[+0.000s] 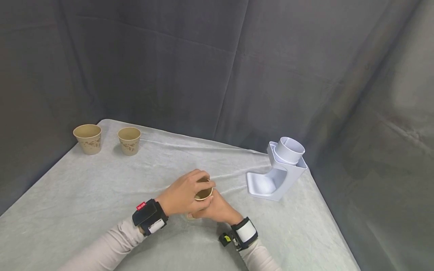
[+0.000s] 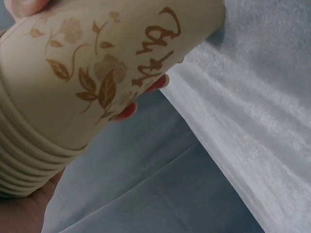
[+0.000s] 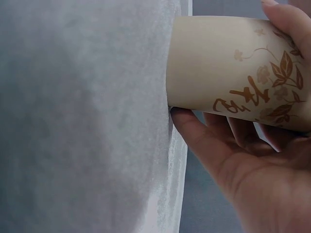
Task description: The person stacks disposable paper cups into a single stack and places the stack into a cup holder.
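Observation:
A stack of nested beige paper cups (image 1: 204, 194) with brown leaf and flower print is between both hands near the middle of the table. My left hand (image 1: 184, 192) grips it from above around the rim. Lower down, my right hand (image 1: 219, 207) holds the side of the same stack with thumb and fingers. Several stacked rims show on the cups (image 2: 73, 82) in the left wrist view. In the right wrist view the bottom cup's base end (image 3: 209, 63) is near the white cloth, with the right thumb beside it.
Two separate paper cups, a wider one (image 1: 89, 145) and a narrower one (image 1: 129, 146), stand upright at the back left. A white plastic stand (image 1: 288, 177) with a ring-shaped top (image 1: 289, 150) is at the right. Grey curtains (image 1: 162, 67) border the cloth-covered table (image 1: 84, 188).

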Tool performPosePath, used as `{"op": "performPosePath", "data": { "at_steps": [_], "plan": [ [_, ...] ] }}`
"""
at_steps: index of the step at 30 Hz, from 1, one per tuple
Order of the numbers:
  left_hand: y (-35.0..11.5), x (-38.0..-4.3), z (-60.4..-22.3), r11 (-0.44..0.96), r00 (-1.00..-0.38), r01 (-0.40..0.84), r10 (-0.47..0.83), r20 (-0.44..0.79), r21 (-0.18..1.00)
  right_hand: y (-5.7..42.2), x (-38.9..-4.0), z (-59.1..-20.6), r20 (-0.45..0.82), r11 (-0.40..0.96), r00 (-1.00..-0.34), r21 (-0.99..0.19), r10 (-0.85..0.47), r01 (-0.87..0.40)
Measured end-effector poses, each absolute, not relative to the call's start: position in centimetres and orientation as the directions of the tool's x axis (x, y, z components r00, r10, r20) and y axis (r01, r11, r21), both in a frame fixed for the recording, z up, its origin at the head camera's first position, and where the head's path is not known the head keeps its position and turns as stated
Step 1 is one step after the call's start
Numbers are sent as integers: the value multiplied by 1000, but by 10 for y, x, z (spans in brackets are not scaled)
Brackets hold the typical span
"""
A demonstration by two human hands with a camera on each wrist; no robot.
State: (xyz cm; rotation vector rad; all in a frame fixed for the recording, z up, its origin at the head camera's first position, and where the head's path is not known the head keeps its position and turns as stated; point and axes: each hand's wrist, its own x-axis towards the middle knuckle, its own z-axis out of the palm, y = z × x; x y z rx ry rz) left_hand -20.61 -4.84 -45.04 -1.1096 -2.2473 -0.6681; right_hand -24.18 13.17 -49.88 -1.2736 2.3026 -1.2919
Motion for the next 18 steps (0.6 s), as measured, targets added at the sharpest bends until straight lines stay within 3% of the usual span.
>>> {"op": "performPosePath", "data": {
  "at_steps": [10,18],
  "plan": [
    [-45,-206,-455,559,-506,810,516,691,176,133,-242,-499,251,224,-583,-751,-773,-621],
    [-45,-206,-456,560,-507,810,518,689,176,133,-241,-499,236,245,-602,-756,-763,-607]
  ]
}}
